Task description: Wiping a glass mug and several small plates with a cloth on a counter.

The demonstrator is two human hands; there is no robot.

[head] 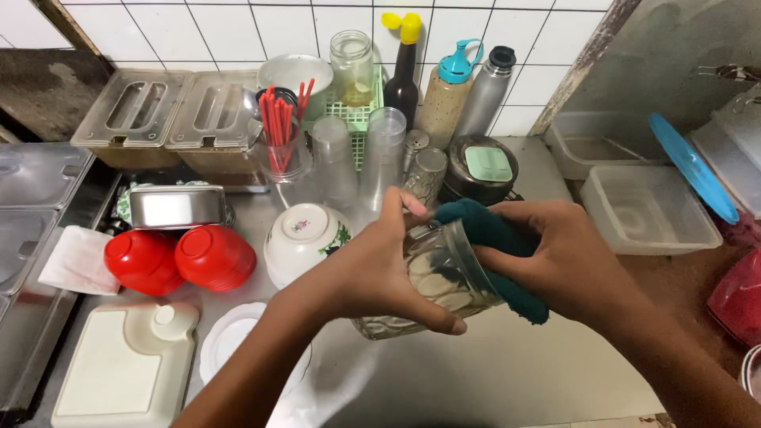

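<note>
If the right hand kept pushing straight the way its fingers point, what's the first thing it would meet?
Probably the glass: the right hand points left, pressing the teal cloth against it, with the left hand just beyond.

Even indoor light from above, moderately bright. Soft glare on steel counter (476, 372) and white wall tiles (238, 28). Shadows weak and diffuse, darkest at the left under the steel trays (32, 206). Wide-angle bending at the edges. Centre fairly sharp, slight softness on both hands, corners softer
</note>
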